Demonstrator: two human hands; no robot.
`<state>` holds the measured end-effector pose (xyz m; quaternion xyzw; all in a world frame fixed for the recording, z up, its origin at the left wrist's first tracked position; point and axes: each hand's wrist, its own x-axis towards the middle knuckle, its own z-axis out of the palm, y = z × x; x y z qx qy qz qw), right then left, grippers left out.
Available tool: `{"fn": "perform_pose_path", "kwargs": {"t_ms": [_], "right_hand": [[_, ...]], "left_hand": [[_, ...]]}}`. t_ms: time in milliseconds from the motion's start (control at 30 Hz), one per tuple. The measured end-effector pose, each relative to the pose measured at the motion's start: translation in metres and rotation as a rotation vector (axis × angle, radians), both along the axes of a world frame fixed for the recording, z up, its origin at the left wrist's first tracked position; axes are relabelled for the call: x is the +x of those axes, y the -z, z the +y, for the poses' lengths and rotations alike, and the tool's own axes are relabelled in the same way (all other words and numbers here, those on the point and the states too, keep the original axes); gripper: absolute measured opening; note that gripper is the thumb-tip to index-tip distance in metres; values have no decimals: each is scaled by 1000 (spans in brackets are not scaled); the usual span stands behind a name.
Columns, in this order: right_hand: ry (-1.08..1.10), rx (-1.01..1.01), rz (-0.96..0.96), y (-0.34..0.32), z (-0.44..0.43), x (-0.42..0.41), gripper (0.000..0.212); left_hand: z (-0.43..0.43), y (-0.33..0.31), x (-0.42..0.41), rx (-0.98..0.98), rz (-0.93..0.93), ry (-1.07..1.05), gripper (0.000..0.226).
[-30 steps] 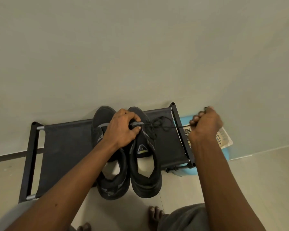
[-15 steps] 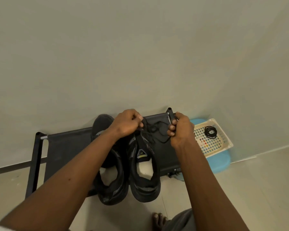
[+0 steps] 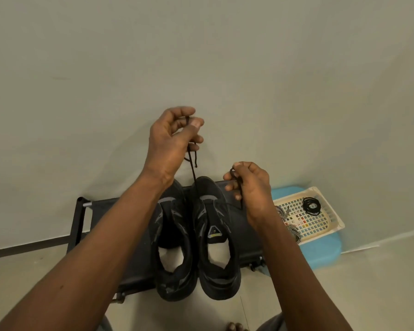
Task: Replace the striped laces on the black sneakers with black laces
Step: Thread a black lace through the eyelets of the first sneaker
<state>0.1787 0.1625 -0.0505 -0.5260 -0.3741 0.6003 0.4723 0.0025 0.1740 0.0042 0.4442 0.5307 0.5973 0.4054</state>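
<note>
Now, nearest us the two black sneakers stand side by side, heels toward us, on the black shoe rack [image 3: 105, 225]. The right sneaker [image 3: 215, 247] carries the black lace [image 3: 192, 168] at its far eyelets. We cannot tell whether the left sneaker [image 3: 172, 247] is laced.

Just past the right shoe's toe, our right hand [image 3: 251, 187] is curled round one end of that lace. Level with it on the right, a cream basket [image 3: 330, 211] on a blue stool [image 3: 325, 254] holds the striped laces [image 3: 282, 212] and a coiled black lace [image 3: 311, 206].

Farthest and highest, our left hand [image 3: 170, 139] pinches the other end, with the strand running taut down to the shoe.

We judge this step to be evening the ends. We should bring both tips together, match their lengths, and pull gently so the crossbar lies flat and untwisted.
</note>
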Motion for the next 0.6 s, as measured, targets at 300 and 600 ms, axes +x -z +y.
{"fn": "perform_pose_path", "kwargs": {"t_ms": [300, 600], "right_hand": [[-177, 92, 54, -75, 3, -12, 9], [-173, -173, 435, -37, -36, -17, 14]], "left_hand": [[-8, -81, -28, -30, 227, 163, 21], [-85, -7, -27, -272, 400, 368, 22]]}}
